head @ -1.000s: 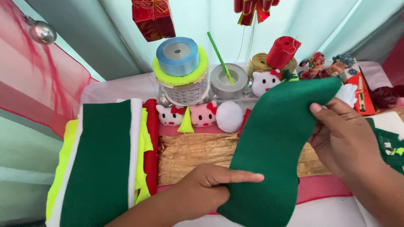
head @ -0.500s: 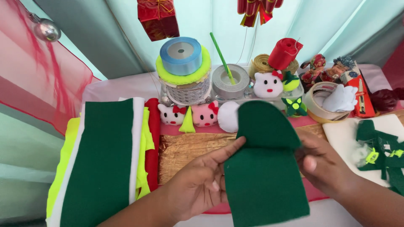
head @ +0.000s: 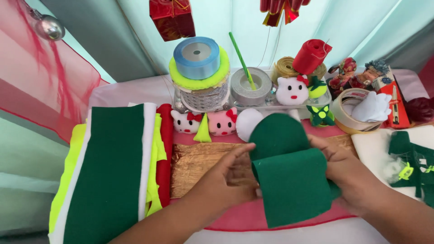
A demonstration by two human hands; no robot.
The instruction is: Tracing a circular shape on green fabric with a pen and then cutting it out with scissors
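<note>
A piece of dark green felt (head: 289,174) with a rounded top is folded over itself above the table's middle. My left hand (head: 228,178) grips its left edge, thumb up by the curved top. At the felt's right edge, my right hand (head: 348,174) holds it with the fingers tucked behind. Under the felt lie a gold crinkled sheet (head: 199,162) and a red cloth (head: 239,217).
A stack of green, white, yellow and red felt sheets (head: 113,176) lies at the left. Ribbon and tape rolls (head: 196,68), small plush cat faces (head: 221,122) and figurines line the back. A tape ring (head: 346,113) and green cut-outs (head: 413,167) sit at the right.
The felt piece went from long and stretched out to folded over on itself. Both hands have come closer together on its two sides.
</note>
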